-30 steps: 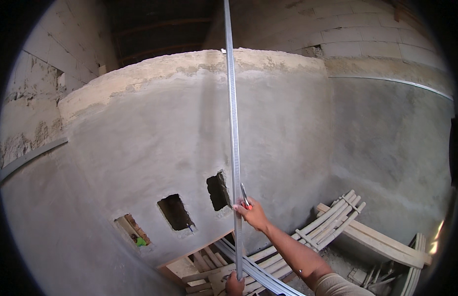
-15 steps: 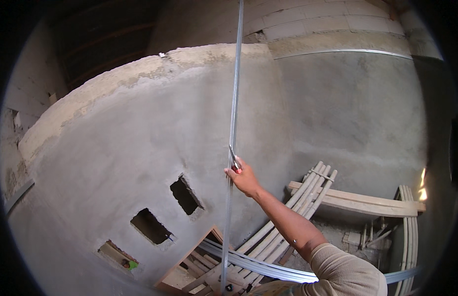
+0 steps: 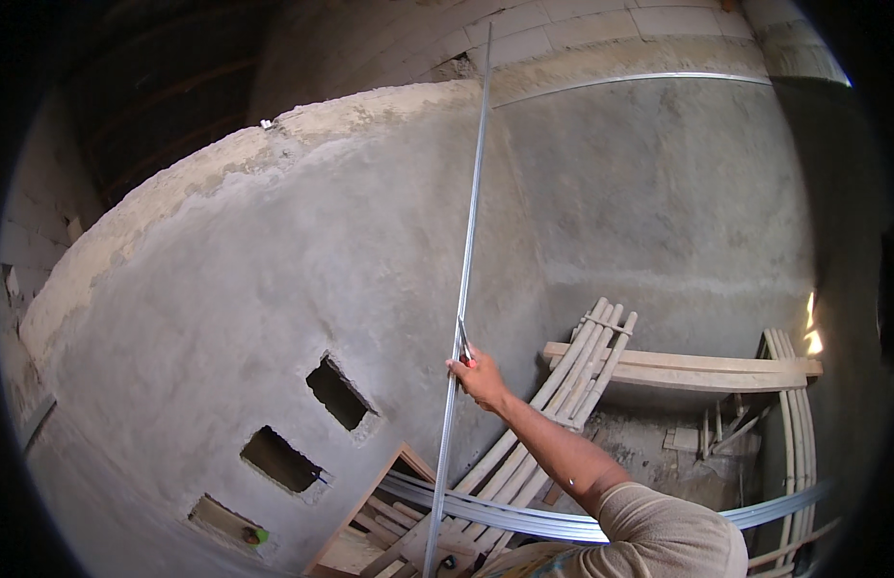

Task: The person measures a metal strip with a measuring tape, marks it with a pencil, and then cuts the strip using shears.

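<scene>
My right hand (image 3: 480, 378) is closed around a long, thin galvanised metal profile (image 3: 474, 197), standing upright with a slight lean. The profile's top end shows in front of the block wall above, and its lower part runs down to the bottom of the picture. Pinched in the same hand is a slim tool (image 3: 463, 332) with a narrow dark metal tip pointing up along the profile and a bit of red at its grip. Its exact kind is hard to make out. My left hand is out of sight.
A grey plastered wall (image 3: 225, 289) with three rectangular holes faces me. Bundled bamboo poles (image 3: 582, 366), a wooden plank (image 3: 697, 364) and more metal profiles (image 3: 534, 520) lie below on the right. Another metal strip (image 3: 630, 79) runs along the right wall's top.
The view has shifted, and the profile's top end has come into sight. My right hand appears slightly lower and further right, still gripping the profile and tool.
</scene>
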A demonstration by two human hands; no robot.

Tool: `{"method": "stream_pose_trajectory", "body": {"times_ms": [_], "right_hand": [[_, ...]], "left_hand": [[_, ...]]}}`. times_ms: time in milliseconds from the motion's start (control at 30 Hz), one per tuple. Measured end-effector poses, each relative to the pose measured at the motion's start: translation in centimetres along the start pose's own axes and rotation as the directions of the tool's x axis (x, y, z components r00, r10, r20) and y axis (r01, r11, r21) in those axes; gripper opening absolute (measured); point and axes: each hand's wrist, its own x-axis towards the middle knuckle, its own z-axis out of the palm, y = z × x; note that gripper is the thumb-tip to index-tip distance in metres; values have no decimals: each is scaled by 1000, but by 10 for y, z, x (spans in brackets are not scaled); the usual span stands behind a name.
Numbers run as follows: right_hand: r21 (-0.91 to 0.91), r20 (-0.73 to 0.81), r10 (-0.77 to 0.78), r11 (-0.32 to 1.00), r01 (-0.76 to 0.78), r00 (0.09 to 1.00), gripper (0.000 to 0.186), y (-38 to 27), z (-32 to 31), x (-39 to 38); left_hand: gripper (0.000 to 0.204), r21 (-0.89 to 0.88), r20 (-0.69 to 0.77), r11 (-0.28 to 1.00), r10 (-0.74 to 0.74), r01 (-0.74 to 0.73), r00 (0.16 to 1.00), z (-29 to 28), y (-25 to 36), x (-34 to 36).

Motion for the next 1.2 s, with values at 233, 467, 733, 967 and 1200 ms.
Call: {"method": "stream_pose_trajectory", "body": {"times_ms": [233, 467, 733, 967, 1200], "right_hand": [[3, 16, 174, 985, -174, 985, 39, 22, -7, -27], [3, -2, 242, 970, -242, 970, 35, 48, -12, -31], [68, 36, 229, 971, -231, 973, 20, 51, -7, -13], [43, 27, 189, 981, -190, 982, 20, 56, -3, 18], [107, 37, 183, 977, -186, 982, 19, 42, 12, 42]], "left_hand": [[42, 48, 4, 998, -30, 30, 1000, -16, -1, -9], [42, 84, 2, 995, -44, 44, 999, -30, -3, -13], [43, 118, -1, 991, -66, 65, 998, -43, -8, -19], [43, 140, -11, 987, -81, 82, 997, -52, -11, -21], [45, 165, -29, 980, -109, 112, 994, -61, -16, -27]]}}
